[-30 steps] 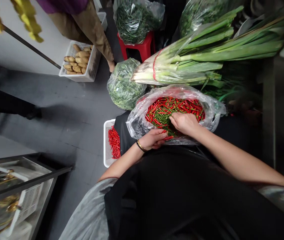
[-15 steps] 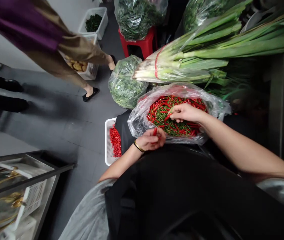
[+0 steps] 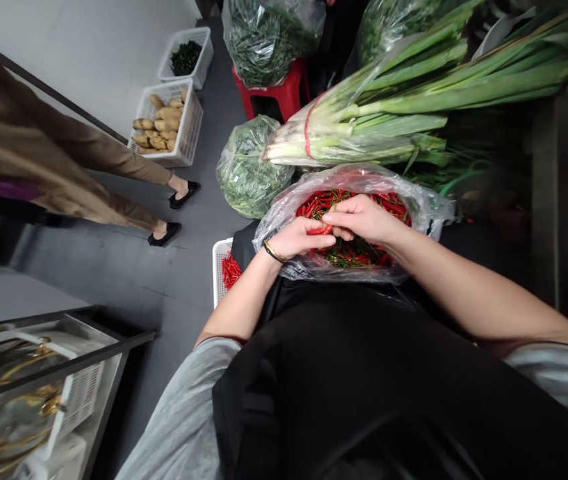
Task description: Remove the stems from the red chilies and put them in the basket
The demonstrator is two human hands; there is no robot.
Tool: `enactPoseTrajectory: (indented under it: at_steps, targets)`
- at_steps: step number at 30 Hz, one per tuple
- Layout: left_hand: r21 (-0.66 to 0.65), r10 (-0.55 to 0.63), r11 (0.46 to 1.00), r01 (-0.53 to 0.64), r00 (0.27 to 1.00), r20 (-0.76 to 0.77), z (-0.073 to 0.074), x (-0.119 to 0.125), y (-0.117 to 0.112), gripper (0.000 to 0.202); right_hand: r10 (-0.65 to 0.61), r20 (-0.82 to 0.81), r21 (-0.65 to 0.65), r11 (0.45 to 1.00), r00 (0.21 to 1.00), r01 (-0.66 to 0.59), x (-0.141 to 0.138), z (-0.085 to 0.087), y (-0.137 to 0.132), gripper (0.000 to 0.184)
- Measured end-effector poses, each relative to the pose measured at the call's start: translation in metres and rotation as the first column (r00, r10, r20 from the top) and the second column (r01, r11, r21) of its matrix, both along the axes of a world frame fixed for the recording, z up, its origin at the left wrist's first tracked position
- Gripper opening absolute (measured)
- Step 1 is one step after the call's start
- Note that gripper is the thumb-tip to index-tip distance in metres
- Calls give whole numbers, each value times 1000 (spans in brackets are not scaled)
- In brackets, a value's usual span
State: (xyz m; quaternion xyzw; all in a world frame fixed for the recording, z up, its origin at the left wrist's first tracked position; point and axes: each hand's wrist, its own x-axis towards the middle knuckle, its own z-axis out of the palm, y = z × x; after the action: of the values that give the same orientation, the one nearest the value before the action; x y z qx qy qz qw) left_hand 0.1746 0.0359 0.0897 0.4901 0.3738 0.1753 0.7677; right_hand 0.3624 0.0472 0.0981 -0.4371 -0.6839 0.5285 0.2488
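A clear plastic bag (image 3: pixel 429 200) lies open in front of me, full of red chilies with green stems (image 3: pixel 397 212). Over its near left part, my left hand (image 3: pixel 294 239) is closed around red chili peppers (image 3: pixel 320 230); how many is hidden by the fingers. My right hand (image 3: pixel 361 219) meets it from the right, thumb and fingertips pinched at the stem end of a chili. To the left, partly behind my left forearm, a white basket (image 3: pixel 217 267) contains loose red chilies (image 3: pixel 231 271).
Beyond the bag lie large leeks (image 3: pixel 364 127) tied with a red band and a bag of leafy greens (image 3: pixel 254 167). Another bagged bunch sits on a red stool (image 3: pixel 289 93). Potatoes fill a white crate (image 3: pixel 189 133). A person in brown trousers (image 3: pixel 79 150) stands left; a metal rack (image 3: pixel 114 373) is lower left.
My left hand has moved up and over the bag, and my right hand has come left to meet it, bringing a chili. The person at the left has moved toward the left edge.
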Motion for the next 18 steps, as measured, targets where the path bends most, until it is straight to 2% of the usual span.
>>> enactPoseTrajectory:
  at_steps: [1,2,4,5,7,9,11,14,18]
  targets:
    - [-43,18,999,-17,999,29,1,-1,0,43,-62,103,160,986,993,45,-2,1,1,44]
    - [-86,43,996,-38,997,66,0,-2,-2,45,-139,213,311,948,967,67,-3,1,1,43]
    - [-150,109,985,-86,983,149,-4,-3,-8,49,-257,438,494,869,861,9,-6,-7,-4,40]
    - [-166,147,979,-117,972,184,-8,-4,-11,49,-255,551,501,863,795,-70,-7,-14,-8,38]
    - [-182,235,964,-195,945,229,-16,-7,-17,44,-115,738,380,885,665,-268,-10,-30,-18,34]
    - [-200,300,946,-255,921,247,-22,-13,-20,38,67,830,222,871,553,-439,-13,-46,-26,33]
    - [-204,326,938,-279,911,254,-24,-19,-20,36,149,862,140,849,484,-510,-13,-58,-26,31]
    - [-199,331,936,-290,916,225,-22,-22,-18,37,126,856,141,875,500,-463,2,-60,-12,29]
    - [-139,385,913,-384,923,-21,-25,-4,-19,40,73,792,222,890,606,-398,27,-45,3,29]
